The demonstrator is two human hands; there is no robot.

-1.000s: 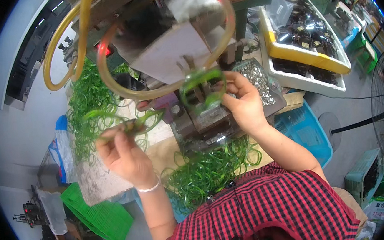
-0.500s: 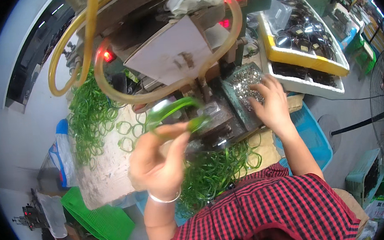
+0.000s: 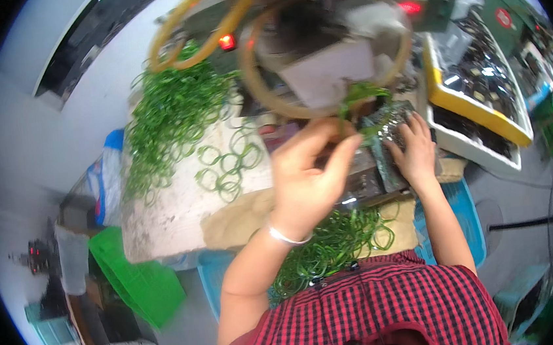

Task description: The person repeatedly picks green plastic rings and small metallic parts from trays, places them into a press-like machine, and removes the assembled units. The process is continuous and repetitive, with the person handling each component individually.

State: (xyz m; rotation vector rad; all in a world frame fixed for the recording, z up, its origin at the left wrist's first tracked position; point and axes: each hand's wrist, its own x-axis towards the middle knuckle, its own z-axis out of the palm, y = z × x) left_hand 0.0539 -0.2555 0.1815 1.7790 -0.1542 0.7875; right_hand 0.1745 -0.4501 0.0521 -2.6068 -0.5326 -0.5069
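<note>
My left hand (image 3: 310, 176), with a white bangle at its wrist, is pinched on a translucent green band (image 3: 367, 91), blurred by motion, in front of the machine. My right hand (image 3: 416, 154) rests over a dark green tray (image 3: 382, 156) of small shiny metal pieces (image 3: 390, 118). Its fingers are bent and apart, with the tips among the pieces; nothing shows between them. Many more green bands (image 3: 172, 109) are heaped on the pale worktop at the left, some lying loose as single rings (image 3: 226, 164). Another heap of green bands (image 3: 336, 249) lies against my checked apron.
Yellowish hoses (image 3: 257, 82) loop across the machine, around a white sheet (image 3: 330, 72). At the right stand foam boxes (image 3: 482, 112) of dark glossy items. Blue baskets (image 3: 464, 215) sit below the worktop, and a green basket (image 3: 137, 276) stands on the floor at the left.
My left hand has moved right and forward with the green band, closer to the tray. The right hand stays at the tray. The whole view has shifted and turned.
</note>
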